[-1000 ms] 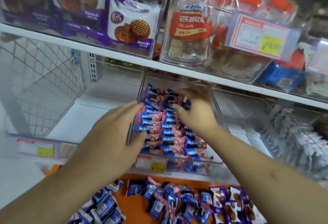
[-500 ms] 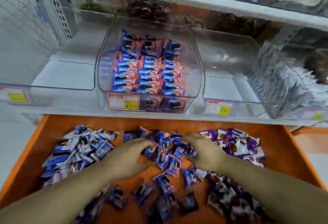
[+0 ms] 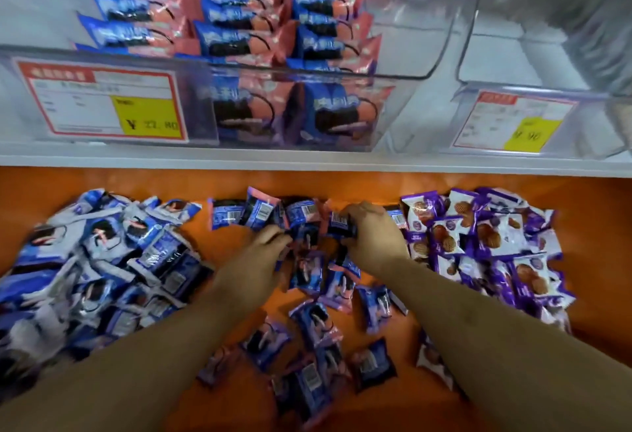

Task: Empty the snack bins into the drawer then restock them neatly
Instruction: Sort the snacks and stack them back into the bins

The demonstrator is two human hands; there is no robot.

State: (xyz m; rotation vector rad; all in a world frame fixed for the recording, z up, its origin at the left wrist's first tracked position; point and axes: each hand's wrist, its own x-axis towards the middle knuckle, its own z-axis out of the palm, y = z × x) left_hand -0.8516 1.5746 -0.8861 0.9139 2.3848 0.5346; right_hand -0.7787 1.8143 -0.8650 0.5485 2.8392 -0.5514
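I saw both hands down in the orange drawer, working the middle pile of blue-and-pink snack packs. Left hand had fingers curled onto a pack at its fingertips; motion blur there, so I couldn't tell exactly how many it held. Right hand pinched a dark pack with a barcode label at its upper edge. The two hands sat close, nearly touching across the pile.

Left of the drawer: heap of blue-and-white packs. Right: purple-and-white packs picturing round waffle-pattern biscuits; brand text too small to read.

On the white shelf above, the clear bin held blue-and-pink packs in neat upright rows. Its red-bordered price tag had a yellow box reading roughly "¥ 22.80"; digits blurred. Neighbouring clear bin to the right carried a similar tag, price unreadable beyond ".90".
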